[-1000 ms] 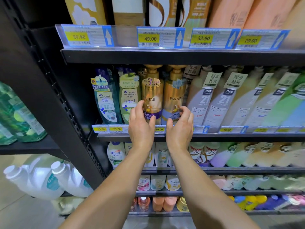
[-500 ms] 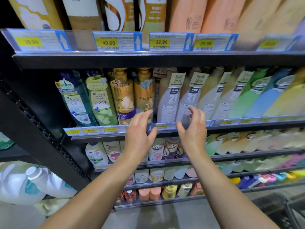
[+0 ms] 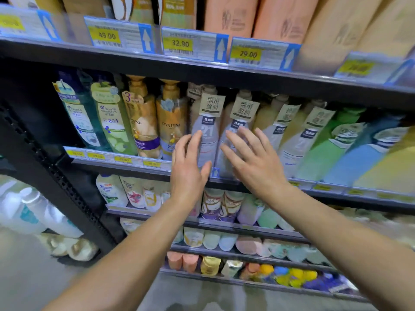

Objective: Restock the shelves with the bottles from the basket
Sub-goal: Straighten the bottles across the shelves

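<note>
Two gold Pantene bottles (image 3: 170,122) stand upright on the middle shelf (image 3: 125,163), left of a row of pale "21" bottles (image 3: 207,135). My left hand (image 3: 188,167) hovers with spread fingers in front of the first pale bottle, holding nothing. Beside it, my right hand (image 3: 251,158) is spread in front of the second pale bottle (image 3: 238,122), also with nothing in it. Whether either hand touches a bottle cannot be made out. The basket is out of view.
The shelf above (image 3: 202,66) carries orange and tan packs with price tags. Green and blue bottles (image 3: 350,149) fill the middle shelf to the right. Lower shelves (image 3: 235,225) hold several small bottles. White jugs (image 3: 33,212) sit at the lower left beyond the black upright (image 3: 45,167).
Both hands have left the gold Pantene bottles and moved right to the pale "21" bottles. The view has swung right and tilted.
</note>
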